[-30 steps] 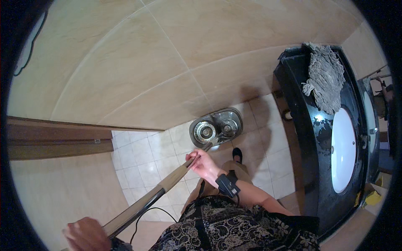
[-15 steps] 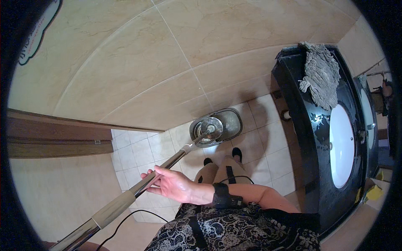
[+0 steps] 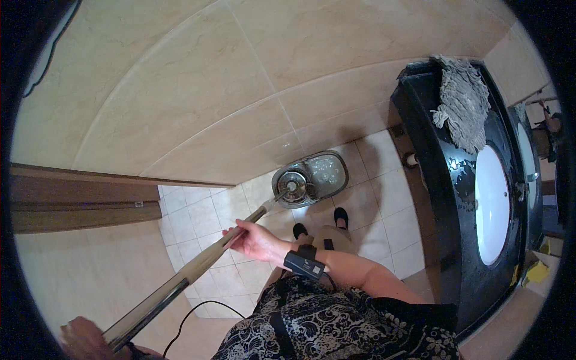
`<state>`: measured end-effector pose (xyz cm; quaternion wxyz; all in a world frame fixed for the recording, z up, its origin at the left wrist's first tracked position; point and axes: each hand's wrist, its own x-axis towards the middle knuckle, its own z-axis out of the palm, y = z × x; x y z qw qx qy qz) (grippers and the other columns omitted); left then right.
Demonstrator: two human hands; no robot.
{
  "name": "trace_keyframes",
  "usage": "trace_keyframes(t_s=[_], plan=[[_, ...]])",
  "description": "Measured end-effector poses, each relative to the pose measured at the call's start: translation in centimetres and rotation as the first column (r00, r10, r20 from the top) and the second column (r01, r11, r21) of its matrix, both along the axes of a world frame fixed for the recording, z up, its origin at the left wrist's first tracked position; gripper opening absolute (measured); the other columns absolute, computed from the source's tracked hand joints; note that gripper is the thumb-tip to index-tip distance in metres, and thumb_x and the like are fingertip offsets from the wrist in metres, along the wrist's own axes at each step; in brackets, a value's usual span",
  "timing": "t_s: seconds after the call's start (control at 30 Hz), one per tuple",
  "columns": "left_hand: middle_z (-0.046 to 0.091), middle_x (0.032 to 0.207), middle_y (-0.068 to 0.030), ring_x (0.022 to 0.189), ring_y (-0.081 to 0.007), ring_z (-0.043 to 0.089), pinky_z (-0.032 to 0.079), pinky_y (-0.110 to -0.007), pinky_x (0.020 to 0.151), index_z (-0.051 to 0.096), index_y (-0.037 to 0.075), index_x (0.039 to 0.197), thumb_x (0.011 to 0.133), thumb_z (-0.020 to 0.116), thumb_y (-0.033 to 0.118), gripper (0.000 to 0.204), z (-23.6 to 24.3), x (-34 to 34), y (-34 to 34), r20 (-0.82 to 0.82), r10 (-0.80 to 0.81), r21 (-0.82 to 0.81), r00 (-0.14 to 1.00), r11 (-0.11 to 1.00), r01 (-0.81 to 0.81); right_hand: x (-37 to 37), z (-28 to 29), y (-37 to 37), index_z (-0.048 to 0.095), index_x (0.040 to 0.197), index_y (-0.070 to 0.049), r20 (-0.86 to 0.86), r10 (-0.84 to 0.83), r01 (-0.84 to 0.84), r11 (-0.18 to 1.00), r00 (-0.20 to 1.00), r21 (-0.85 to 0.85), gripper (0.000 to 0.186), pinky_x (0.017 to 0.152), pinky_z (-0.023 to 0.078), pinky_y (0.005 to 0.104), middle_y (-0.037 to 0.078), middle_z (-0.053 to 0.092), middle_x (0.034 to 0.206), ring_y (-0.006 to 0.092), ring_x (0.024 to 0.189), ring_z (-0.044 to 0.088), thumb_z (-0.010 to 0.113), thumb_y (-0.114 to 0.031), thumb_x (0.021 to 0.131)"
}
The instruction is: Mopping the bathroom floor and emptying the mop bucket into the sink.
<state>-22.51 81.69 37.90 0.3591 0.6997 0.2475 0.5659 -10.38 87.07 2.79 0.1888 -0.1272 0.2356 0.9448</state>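
I hold a long, telescopic metal pole [image 3: 195, 270] on a slant from the lower left toward a stainless two-part basin [image 3: 344, 171] on the tiled floor. My left hand [image 3: 90, 339], slightly blurred, is wrapped round the pole's near end. My right hand [image 3: 252, 243] has its fingers curled round the pole farther along. At the far end a round metal disc [image 3: 292, 180] sits in the basin's left compartment. The right compartment holds rippled water, with small glints on the surface. A black cable [image 3: 195, 309] loops beside my waist.
On the right stands a black counter [image 3: 441, 246] with a white oval washbasin [image 3: 492, 204], a grey string mop head [image 3: 462, 105] and a yellow cloth [image 3: 534, 272]. A mirror is behind it. Tiled wall [image 3: 210, 90] rises ahead; a wooden door edge [image 3: 84, 198] is left.
The pole's far end has shifted to put the disc in the left compartment. My right hand has slid along the pole. My left hand, out of view half a second ago, shows again at lower left.
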Motion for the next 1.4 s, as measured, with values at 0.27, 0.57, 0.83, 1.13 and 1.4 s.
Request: trace_keyframes(t_s=[0.27, 0.57, 0.83, 1.13, 1.4], plan=[[0.035, 0.035, 0.0054, 0.028, -0.0045, 0.035, 0.024, -0.018, 0.029, 0.038, 0.013, 0.047, 0.075, 0.058, 0.023, 0.036, -4.8, 2.6, 2.4, 0.092, -0.067, -0.158, 0.994, 0.984, 0.081, -0.4, -3.6, 1.0, 0.041, 0.075, -0.002, 0.221, -0.096, 0.136, 0.975, 0.971, -0.175, 0.015, 0.078, 0.047, 0.0359, 0.011, 0.048, 0.079, 0.0267, 0.084, 0.054, 0.050, -0.014, 0.079], [0.039, 0.036, 0.0038, 0.028, -0.0047, 0.037, 0.032, -0.018, 0.031, 0.038, 0.010, 0.052, 0.079, 0.053, 0.018, 0.033, -5.6, 2.4, 4.9, 0.050, -0.157, -0.229, 0.986, 0.959, 0.164, -1.6, -3.3, 2.2, 0.042, 0.066, -0.005, 0.351, 0.020, 0.001, 0.998, 0.936, -0.059, 0.011, 0.061, 0.047, 0.0291, 0.006, 0.047, 0.058, 0.0175, 0.064, 0.052, 0.049, -0.006, 0.074], [0.040, 0.040, 0.0035, 0.031, -0.0057, 0.037, 0.032, -0.018, 0.034, 0.039, 0.010, 0.059, 0.080, 0.051, 0.015, 0.025, -6.0, 2.3, 6.6, 0.076, -0.244, -0.185, 0.967, 0.949, 0.254, -2.0, -4.3, 2.1, 0.040, 0.065, -0.005, 0.369, 0.003, 0.050, 0.990, 0.930, -0.135, 0.011, 0.048, 0.040, 0.0235, 0.006, 0.044, 0.060, 0.0170, 0.062, 0.051, 0.048, -0.009, 0.072], [0.041, 0.041, 0.0028, 0.033, -0.0059, 0.040, 0.038, -0.018, 0.036, 0.041, 0.009, 0.061, 0.080, 0.052, 0.017, 0.023, -6.3, 1.3, 8.4, 0.121, -0.143, -0.197, 0.982, 0.967, 0.164, -3.1, -3.8, 4.2, 0.044, 0.066, -0.006, 0.468, -0.006, 0.064, 0.992, 0.883, -0.109, 0.011, 0.060, 0.041, 0.0293, 0.006, 0.049, 0.060, 0.0177, 0.063, 0.049, 0.048, -0.013, 0.074], [0.039, 0.039, 0.0028, 0.031, -0.0058, 0.038, 0.033, -0.018, 0.033, 0.040, 0.008, 0.062, 0.080, 0.053, 0.016, 0.023, -6.7, 1.5, 8.7, 0.135, -0.131, -0.150, 0.982, 0.977, 0.151, -2.2, -3.7, 4.5, 0.044, 0.067, -0.005, 0.429, -0.015, 0.020, 1.000, 0.903, -0.007, 0.010, 0.063, 0.042, 0.0258, 0.006, 0.049, 0.064, 0.0161, 0.068, 0.052, 0.048, -0.010, 0.075]])
